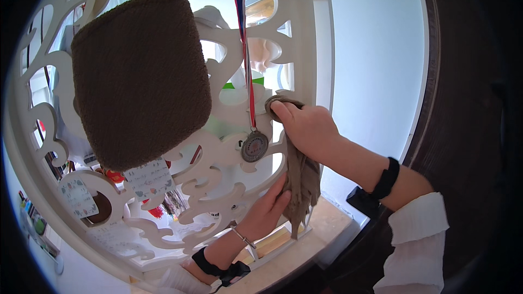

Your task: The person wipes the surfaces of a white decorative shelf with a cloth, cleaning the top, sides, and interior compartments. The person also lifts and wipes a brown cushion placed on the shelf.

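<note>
My right hand (312, 130) grips a brown cloth (300, 183), bunched at the top against the right side of a white cut-out lattice screen (222, 65). The rest of the cloth hangs down in loose folds. Lower down, my left hand (265, 212) reaches to the cloth's left edge; its fingertips are partly hidden, so whether it pinches the cloth is unclear. A round metal medal (254, 146) hangs left of my right hand on a red, white and blue ribbon (244, 45).
A dark brown fuzzy rounded panel (141, 77) covers the screen's upper left. Paper notes with writing (150, 179) sit below it. A pale ledge (327, 216) runs under the screen. At right stand a pale wall panel (376, 49) and a dark wooden surface (466, 90).
</note>
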### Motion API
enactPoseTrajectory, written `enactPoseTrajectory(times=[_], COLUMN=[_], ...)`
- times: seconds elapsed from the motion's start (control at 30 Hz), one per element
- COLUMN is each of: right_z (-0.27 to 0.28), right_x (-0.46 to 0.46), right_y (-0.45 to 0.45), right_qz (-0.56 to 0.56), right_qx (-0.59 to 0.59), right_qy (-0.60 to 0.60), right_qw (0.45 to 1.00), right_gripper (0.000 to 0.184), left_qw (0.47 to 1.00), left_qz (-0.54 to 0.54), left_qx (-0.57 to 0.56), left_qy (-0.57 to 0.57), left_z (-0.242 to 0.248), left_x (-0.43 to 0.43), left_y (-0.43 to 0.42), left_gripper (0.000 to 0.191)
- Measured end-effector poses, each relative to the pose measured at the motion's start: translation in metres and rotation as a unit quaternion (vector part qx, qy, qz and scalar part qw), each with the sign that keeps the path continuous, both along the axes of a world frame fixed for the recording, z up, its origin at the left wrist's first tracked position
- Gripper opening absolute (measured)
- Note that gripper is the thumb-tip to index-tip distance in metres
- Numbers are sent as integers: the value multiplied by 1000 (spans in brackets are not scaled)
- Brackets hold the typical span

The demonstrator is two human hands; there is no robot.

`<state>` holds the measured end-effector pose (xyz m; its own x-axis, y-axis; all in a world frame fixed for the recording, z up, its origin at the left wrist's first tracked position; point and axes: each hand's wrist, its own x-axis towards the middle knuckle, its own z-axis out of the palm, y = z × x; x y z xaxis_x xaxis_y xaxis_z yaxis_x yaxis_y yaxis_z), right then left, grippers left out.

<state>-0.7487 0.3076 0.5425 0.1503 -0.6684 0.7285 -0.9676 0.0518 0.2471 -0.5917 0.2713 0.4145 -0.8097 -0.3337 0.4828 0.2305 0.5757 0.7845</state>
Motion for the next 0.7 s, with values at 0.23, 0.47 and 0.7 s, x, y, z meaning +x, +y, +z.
enactPoseTrajectory(times=[0.23,0.47,0.7], right_z=[14,-7,-49], right_x=[0,16,26], right_y=[-20,4,36], right_qz=[-35,54,129], right_qx=[9,41,52], right_qy=[128,-178,-226], right_qw=[991,982,964], right_gripper=[33,27,31], left_qw=[997,999,996], left_qz=[-65,-26,-57], left_qx=[41,27,-35], left_qy=[6,-4,-65], left_z=[17,0,-7], left_x=[-16,-9,5], left_y=[-2,14,37], left_gripper=[52,50,49])
